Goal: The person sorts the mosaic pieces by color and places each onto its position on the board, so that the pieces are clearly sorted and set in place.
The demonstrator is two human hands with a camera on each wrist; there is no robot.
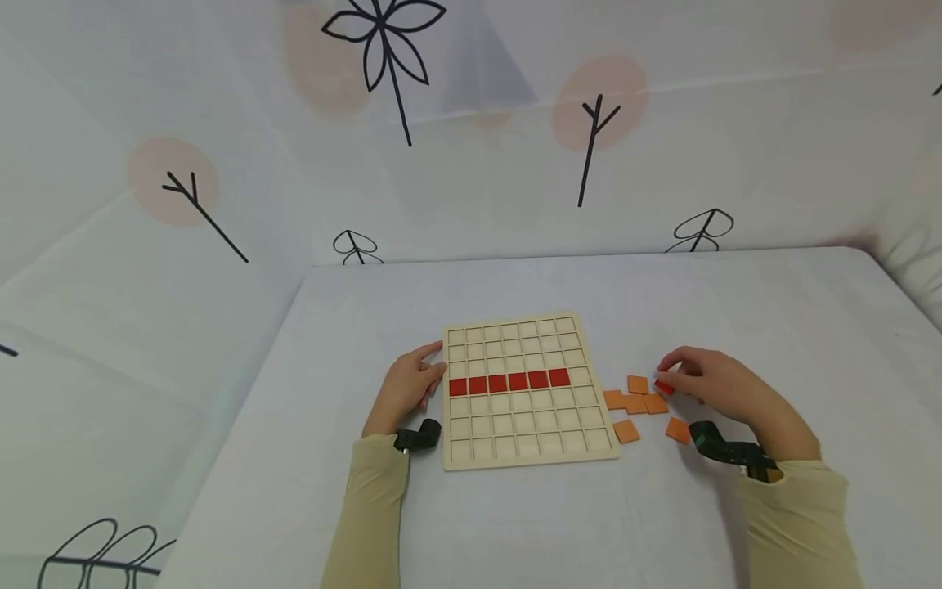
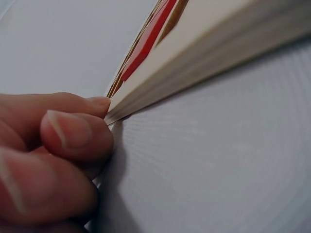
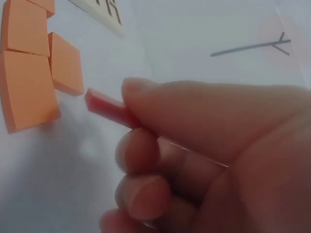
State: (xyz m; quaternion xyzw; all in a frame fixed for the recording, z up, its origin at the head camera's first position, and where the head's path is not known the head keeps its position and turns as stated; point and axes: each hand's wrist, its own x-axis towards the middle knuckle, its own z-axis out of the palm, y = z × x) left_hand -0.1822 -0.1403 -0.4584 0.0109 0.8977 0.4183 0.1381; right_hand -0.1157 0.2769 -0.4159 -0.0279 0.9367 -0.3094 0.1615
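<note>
Head view: right hand (image 1: 712, 381) pinches half-hidden red tile (image 1: 665, 388); relaxed left hand (image 1: 405, 384) touches board (image 1: 522, 402).

the sleeves (image 1: 800, 523) are khaki, the wrist mounts (image 1: 712, 440) dark.

Left hand (image 1: 405, 383), index finger (image 1: 428, 350) extended, right hand (image 1: 719, 386) pinching, lower fingers (image 3: 146, 196) curled

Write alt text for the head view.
A right hand pinches a red tile beside orange tiles, right of a gridded board holding six red tiles in one row. A left hand touches the board's left edge.
</note>
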